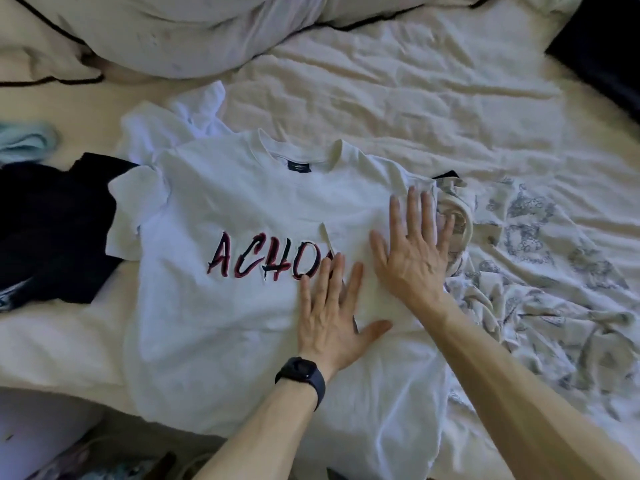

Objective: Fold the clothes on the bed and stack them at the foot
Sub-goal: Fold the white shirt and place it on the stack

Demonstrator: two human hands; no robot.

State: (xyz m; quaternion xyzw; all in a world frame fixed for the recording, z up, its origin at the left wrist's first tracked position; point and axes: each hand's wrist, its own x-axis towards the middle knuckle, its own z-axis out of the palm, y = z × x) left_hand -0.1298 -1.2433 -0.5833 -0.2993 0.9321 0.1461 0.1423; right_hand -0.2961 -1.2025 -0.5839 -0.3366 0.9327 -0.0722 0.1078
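Observation:
A white T-shirt [221, 306] with red and black lettering lies face up on the bed, its collar pointing away from me. Its right side is folded in over the chest. My left hand [329, 313], with a black watch on the wrist, presses flat on the fold with straight fingers. My right hand [412, 251] lies flat on the folded sleeve near the shirt's right shoulder, fingers spread. A cream garment with a blue-grey print [526, 258] lies crumpled to the right, touching the shirt. A dark garment [52, 230] lies at the left.
A second white garment [173, 123] sticks out behind the T-shirt's left shoulder. A pale blue cloth [24, 140] sits at the far left edge. A rumpled cream sheet [415, 91] covers the bed, with a bunched duvet [180, 32] at the back.

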